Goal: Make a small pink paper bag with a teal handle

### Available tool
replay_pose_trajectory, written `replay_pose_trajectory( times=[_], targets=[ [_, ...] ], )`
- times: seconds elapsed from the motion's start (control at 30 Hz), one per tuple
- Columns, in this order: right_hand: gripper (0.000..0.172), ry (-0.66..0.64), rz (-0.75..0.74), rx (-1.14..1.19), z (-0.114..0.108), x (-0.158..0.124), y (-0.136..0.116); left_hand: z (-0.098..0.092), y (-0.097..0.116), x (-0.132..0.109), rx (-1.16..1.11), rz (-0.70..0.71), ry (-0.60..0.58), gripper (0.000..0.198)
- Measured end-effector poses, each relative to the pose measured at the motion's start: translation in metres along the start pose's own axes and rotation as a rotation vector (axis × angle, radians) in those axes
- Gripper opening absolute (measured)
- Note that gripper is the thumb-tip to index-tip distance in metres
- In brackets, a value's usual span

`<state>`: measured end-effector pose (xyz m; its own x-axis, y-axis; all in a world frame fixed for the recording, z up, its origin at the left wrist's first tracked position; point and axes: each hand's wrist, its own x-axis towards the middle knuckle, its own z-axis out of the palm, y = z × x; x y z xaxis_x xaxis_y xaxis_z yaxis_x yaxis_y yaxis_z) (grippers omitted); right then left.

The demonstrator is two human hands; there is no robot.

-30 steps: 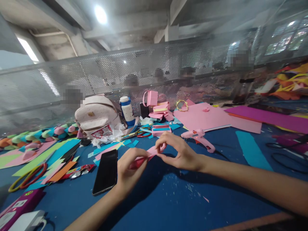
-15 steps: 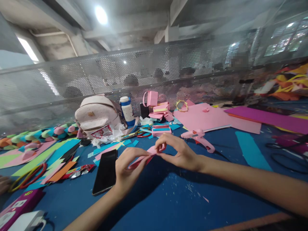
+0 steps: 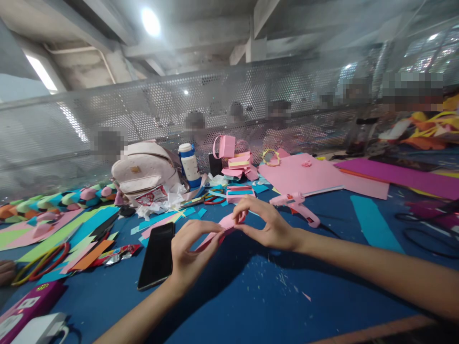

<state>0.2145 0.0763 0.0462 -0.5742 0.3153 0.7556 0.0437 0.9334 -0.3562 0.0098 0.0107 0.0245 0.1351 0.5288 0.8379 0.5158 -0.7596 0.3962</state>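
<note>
Between my hands, above the blue table, is a narrow pink paper strip (image 3: 228,221). My left hand (image 3: 191,246) pinches its near left part between thumb and fingers. With thumb and forefinger, my right hand (image 3: 267,222) grips the strip's far right end, which looks bent or curled. My fingers hide part of the strip. A black phone (image 3: 157,257) lies just left of my left hand. Behind my right hand rests a pink hot glue gun (image 3: 296,206), its cord trailing right. A small pink paper piece with blue bands (image 3: 241,194) lies beyond the strip.
Coloured paper strips (image 3: 88,239), scissors (image 3: 48,265) and a purple power strip (image 3: 32,306) are on the left. At the back stand a backpack (image 3: 143,167), a bottle (image 3: 189,165) and a pink paper box (image 3: 227,146). Pink sheets (image 3: 315,177) lie back right. Another person's fingers (image 3: 6,273) show far left.
My right hand has shifted very slightly, and the strip's end between its fingers looks a little less curled. My left hand stays almost still, holding the strip.
</note>
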Motion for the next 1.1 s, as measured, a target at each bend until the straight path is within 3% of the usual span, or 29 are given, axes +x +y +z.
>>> replay_pose_trajectory(
  times=[0.33,0.67,0.87,1.1],
  targets=[
    [0.008,0.005,-0.035,-0.067,0.002,0.000,-0.004,-0.003,-0.005,0.000,0.032,0.062,-0.015,0.027],
    [0.010,0.003,0.029,0.012,0.003,0.000,-0.006,0.000,-0.003,-0.001,0.065,0.033,-0.023,0.016],
    [0.016,0.011,0.139,0.087,0.003,0.002,-0.014,-0.001,-0.004,-0.003,0.049,0.029,-0.038,0.020],
    [0.016,0.022,0.170,0.087,0.004,0.002,-0.017,-0.001,-0.001,-0.002,0.042,0.030,-0.036,0.019]
  ],
)
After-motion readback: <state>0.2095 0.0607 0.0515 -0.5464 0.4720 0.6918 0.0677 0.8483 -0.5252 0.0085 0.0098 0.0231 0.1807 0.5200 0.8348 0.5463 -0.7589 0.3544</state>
